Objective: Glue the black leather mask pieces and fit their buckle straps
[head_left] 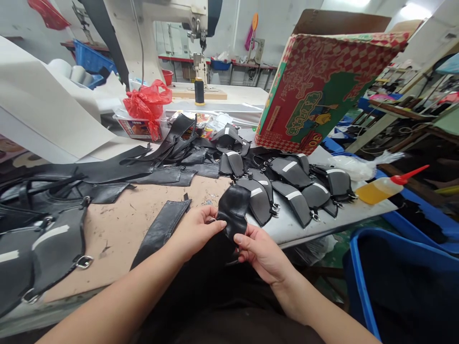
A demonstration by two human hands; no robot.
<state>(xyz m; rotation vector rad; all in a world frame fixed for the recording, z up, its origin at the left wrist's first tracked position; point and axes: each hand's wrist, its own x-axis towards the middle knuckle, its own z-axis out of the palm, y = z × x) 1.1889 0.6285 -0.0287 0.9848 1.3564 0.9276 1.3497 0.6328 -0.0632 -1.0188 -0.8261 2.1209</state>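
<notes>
Head view: both hands [196, 230] pinching glossy black piece [234, 204]; buckled grey pieces [261, 206] lying just beyond.

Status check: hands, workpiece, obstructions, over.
Left-hand grip, right-hand grip: both pinching shiny black piece. Grey pieces close beyond. Nothing visibly blocking.

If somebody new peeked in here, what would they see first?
Probably the big red-and-green box, at the back right of the table. Then the left hand and right hand, near the picture's middle, pinching a shiny black piece. The red-tipped bottle of yellow liquid at the table's right end might catch eyes too.
</notes>
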